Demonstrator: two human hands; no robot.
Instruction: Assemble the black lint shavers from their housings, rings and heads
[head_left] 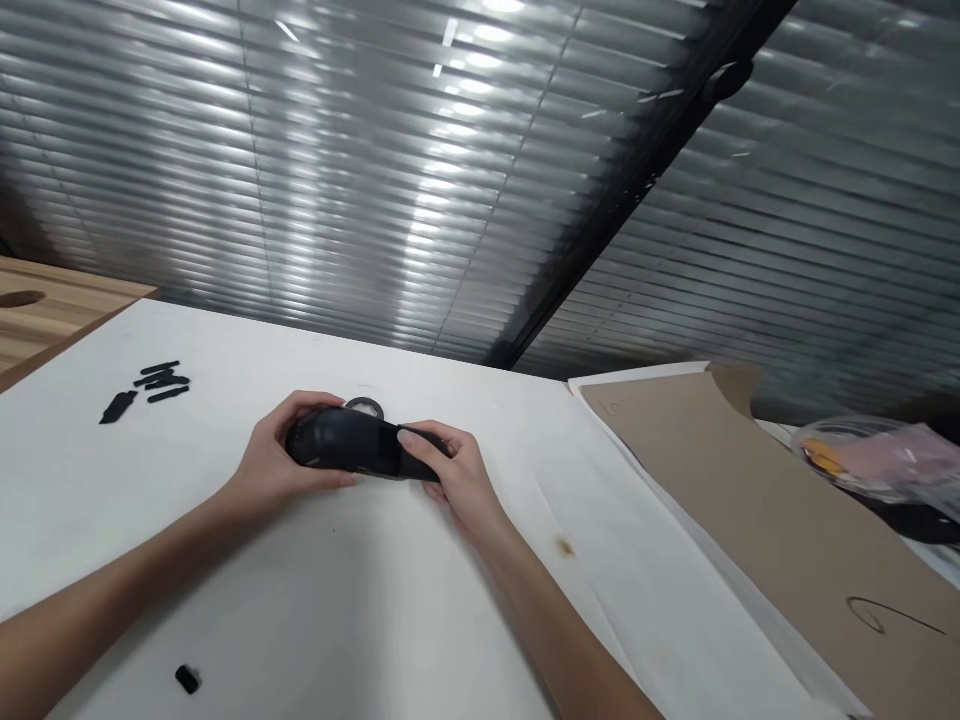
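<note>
Both my hands hold one long black rounded object (352,445) just above the white table (315,600). My left hand (274,460) wraps its thicker, rounded left end, with the fingers curled over the top and the thumb below. My right hand (450,470) grips the flatter right end, thumb on top. Right behind the object a small black ring (365,404) lies on the table.
Several small black parts (150,385) lie at the far left, and one tiny black piece (187,679) sits near my left forearm. A brown cardboard sheet (750,520) lies at the right, with a clear plastic bag (877,460) behind it. A wooden surface (45,305) adjoins the far left. Window blinds fill the background.
</note>
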